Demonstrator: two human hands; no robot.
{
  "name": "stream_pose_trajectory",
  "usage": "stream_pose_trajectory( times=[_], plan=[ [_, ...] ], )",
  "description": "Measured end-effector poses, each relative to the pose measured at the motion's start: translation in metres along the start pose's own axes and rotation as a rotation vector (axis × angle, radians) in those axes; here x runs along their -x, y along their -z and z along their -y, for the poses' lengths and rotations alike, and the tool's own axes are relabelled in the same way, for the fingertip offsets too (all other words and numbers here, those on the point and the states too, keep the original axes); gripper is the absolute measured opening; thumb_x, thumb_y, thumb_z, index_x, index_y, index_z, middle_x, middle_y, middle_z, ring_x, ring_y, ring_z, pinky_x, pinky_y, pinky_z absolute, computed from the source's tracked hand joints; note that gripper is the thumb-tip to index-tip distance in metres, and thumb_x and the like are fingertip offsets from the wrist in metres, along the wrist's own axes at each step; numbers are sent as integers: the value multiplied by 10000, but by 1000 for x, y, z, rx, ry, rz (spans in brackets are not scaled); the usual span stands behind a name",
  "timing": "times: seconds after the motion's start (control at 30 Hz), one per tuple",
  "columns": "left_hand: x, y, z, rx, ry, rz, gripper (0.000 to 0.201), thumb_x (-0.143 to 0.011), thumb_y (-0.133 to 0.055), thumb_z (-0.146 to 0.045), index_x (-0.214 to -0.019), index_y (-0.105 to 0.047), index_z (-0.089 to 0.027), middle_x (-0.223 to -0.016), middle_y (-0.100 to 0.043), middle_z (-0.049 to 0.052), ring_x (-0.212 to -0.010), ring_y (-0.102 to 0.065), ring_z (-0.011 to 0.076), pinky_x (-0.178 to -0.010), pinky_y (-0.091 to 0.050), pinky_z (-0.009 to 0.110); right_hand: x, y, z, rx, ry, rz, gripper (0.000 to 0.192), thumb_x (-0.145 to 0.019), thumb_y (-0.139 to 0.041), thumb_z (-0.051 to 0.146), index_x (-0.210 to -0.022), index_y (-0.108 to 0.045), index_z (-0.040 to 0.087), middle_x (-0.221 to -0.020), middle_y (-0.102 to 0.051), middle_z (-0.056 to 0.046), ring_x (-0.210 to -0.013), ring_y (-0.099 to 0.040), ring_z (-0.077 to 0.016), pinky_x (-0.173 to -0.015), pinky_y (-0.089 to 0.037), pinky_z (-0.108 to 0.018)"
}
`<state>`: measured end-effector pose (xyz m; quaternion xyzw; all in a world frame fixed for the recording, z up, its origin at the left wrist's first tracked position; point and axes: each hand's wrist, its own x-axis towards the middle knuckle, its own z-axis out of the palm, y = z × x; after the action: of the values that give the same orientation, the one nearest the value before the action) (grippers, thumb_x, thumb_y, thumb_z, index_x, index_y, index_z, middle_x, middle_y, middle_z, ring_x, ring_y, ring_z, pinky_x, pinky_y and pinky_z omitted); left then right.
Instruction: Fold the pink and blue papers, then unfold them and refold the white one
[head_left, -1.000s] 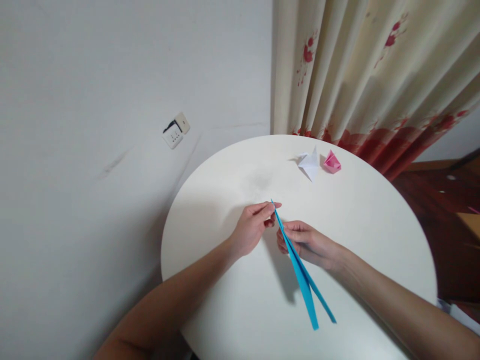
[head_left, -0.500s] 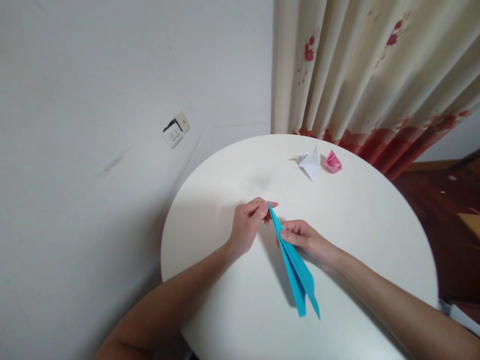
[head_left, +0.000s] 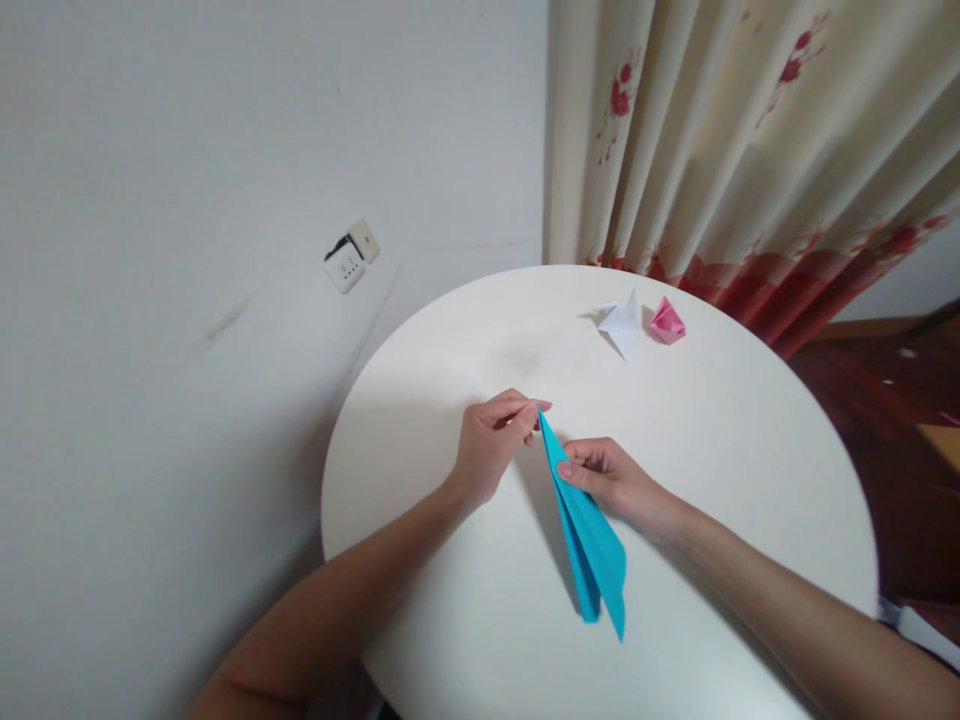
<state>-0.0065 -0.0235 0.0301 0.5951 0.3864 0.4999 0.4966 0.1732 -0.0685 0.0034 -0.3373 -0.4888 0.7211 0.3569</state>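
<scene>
A folded blue paper plane (head_left: pixel 592 540) is held over the table, its narrow tip pointing away from me and its wide, split end toward me. My left hand (head_left: pixel 499 435) pinches the tip between thumb and fingers. Further down the folded edge, my right hand (head_left: pixel 604 475) grips the paper with the thumb on top; its fingertips are partly hidden behind the sheet. Long folded layers lie close together near the tip and spread apart at the near end.
The round white table (head_left: pixel 420 370) stands against a wall with a socket (head_left: pixel 345 267). Near its far edge sit a white origami crane (head_left: pixel 620 325) and a pink folded paper piece (head_left: pixel 667 321). A floral curtain (head_left: pixel 720 150) hangs behind.
The wide end of the blue paper has swung slightly left, and its near flaps look turned a little. Both hands keep their grip in nearly the same place.
</scene>
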Motion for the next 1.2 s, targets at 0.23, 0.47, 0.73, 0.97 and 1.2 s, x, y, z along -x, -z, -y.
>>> stream_pose_trajectory(
  times=[0.23,0.47,0.73,0.97,1.2],
  plan=[
    [-1,-4,6,160,163,-22,207,-843,-670,-314,-770,-767,-146,-870,-687,76,-725,-569,130,-550,-427,231,-2,3,-4,-11,-2,-25,394,-846,-690,478,-687,-507,168,-576,-446,55,-495,-351,-67,-472,-253,-225],
    [1,-5,2,-28,83,1,274,-882,-628,-372,-769,-766,-164,-750,-656,41,-698,-580,140,-622,-459,270,-4,1,-2,123,47,-159,407,-829,-689,507,-680,-518,169,-568,-389,63,-507,-307,-70,-466,-235,-226],
    [1,-5,2,-45,46,-19,248,-885,-618,-331,-767,-782,-187,-725,-631,22,-670,-579,131,-644,-461,271,-5,0,-6,311,111,-261,372,-842,-665,486,-686,-581,159,-611,-461,33,-563,-371,-93,-503,-295,-234],
    [0,-9,13,231,329,16,348,-842,-654,-447,-976,-774,-149,-808,-677,68,-749,-598,164,-611,-476,263,-4,3,-4,290,70,-283,379,-809,-682,503,-664,-586,166,-580,-462,36,-540,-370,-97,-501,-282,-249],
    [4,-16,11,37,328,132,332,-781,-720,-447,-789,-781,-121,-737,-712,67,-712,-618,179,-678,-469,290,-7,0,-3,242,76,-306,300,-751,-738,438,-711,-629,161,-620,-545,33,-555,-425,-100,-528,-331,-248]
  ],
)
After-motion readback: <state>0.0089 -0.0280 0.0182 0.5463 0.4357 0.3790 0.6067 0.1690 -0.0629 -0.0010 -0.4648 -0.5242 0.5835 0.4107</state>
